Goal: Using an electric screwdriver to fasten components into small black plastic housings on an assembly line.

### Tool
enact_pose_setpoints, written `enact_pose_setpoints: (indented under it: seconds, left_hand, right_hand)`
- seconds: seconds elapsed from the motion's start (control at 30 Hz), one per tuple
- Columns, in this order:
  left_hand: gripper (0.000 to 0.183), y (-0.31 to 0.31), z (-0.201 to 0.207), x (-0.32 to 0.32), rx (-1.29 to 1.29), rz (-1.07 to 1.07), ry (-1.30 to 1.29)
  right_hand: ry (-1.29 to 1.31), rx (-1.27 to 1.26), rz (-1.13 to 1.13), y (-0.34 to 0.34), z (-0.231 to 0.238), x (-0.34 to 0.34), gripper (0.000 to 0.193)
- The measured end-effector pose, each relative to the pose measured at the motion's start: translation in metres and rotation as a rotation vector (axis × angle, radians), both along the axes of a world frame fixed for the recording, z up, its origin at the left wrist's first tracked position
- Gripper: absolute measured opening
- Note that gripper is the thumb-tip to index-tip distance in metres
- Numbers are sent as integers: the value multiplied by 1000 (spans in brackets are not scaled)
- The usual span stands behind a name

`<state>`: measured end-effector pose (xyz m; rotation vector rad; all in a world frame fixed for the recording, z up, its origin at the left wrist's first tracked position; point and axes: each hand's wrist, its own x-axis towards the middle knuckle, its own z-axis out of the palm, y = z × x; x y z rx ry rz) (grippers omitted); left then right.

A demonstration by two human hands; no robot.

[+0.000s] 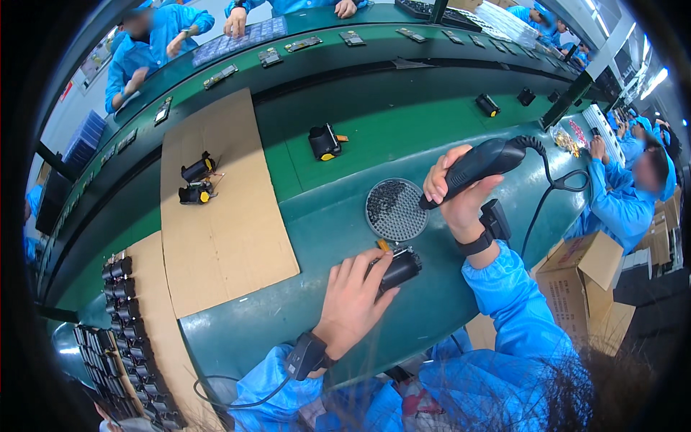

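My right hand (461, 198) is wrapped round a black corded electric screwdriver (484, 167). The tool points down to the left, its tip at the right rim of a round grey dish (400, 232). Small dark screws (389, 200) lie on the dish's dimpled surface, mostly toward the left and middle. Just below the dish, my left hand (353, 299) grips a black plastic housing (402, 269) against the bench. An orange flex strip (384, 245) sticks out of that housing's far side. Black bands with small boxes circle both my wrists.
Two black housings with yellow parts (196, 193) rest on a cardboard sheet (230, 266). Another housing (324, 142) sits on the green belt (288, 169). Rows of black parts (126, 309) stand at left. The screwdriver's cord (551, 173) loops rightward. Co-workers sit across and at right.
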<state>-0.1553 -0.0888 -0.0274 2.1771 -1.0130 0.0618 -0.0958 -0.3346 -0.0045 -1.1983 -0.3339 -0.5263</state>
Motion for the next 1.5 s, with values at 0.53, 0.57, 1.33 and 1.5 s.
enact_pose_setpoints:
  seconds: [0.53, 0.57, 1.33, 1.5]
  left_hand:
    - [69, 4, 1, 2, 34, 83, 0]
    - [69, 5, 1, 2, 37, 87, 4]
    - [65, 8, -2, 3, 17, 84, 3]
    - [64, 8, -3, 3, 9, 80, 1]
  right_hand:
    - [-16, -4, -6, 2, 12, -6, 95]
    - [-40, 30, 17, 4, 15, -9, 95]
    - [66, 148, 323, 76, 8, -50, 94]
    - [70, 135, 324, 77, 8, -50, 95]
